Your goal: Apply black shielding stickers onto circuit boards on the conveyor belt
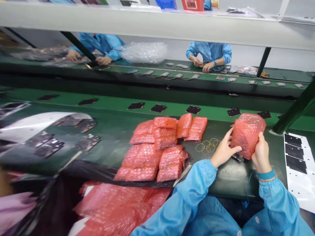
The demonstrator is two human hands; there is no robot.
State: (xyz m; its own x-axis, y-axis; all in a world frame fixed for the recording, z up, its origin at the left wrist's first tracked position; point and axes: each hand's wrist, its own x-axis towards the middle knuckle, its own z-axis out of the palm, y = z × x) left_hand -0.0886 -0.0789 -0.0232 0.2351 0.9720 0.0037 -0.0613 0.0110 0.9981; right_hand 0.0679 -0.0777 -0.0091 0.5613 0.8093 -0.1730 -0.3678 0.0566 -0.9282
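While you cup that puffy, translucent pink bubble-wrap pouch (pixel 247 134) in front of you, what are your hands doing?

Both are grasping it. Your left hand (pixel 225 147) presses its spread fingers (pixel 229 137) against the pouch's lower left side, while your right hand (pixel 261 154) curves its bent fingers (pixel 259 140) around the right side. Neither makes a tight fist.

Where is the pouch?

Between your palms, held just over the dark green conveyor belt (pixel 221 178). A small dark object (pixel 237 157) shows beneath it, too hidden to identify.

What lies around it?

Just left of your left hand sits a loose cluster of thin yellow rubber bands (pixel 208 146). Farther left, flat pink bubble-wrap pouches (pixel 141 160) lie in overlapping piles. Past them, dark circuit boards (pixel 87 142) lie under glossy clear plastic (pixel 41 121). To your right lies a white sheet with black rectangles (pixel 299 157), and ahead, flat black rectangular pads (pixel 193 109) line a green strip.

Who else is there?

Across the line, two people in blue smocks work at a farther green belt; one person's hands (pixel 201 63) meet over small silver packets (pixel 195 76) near a mound of clear bubble wrap (pixel 144 52).
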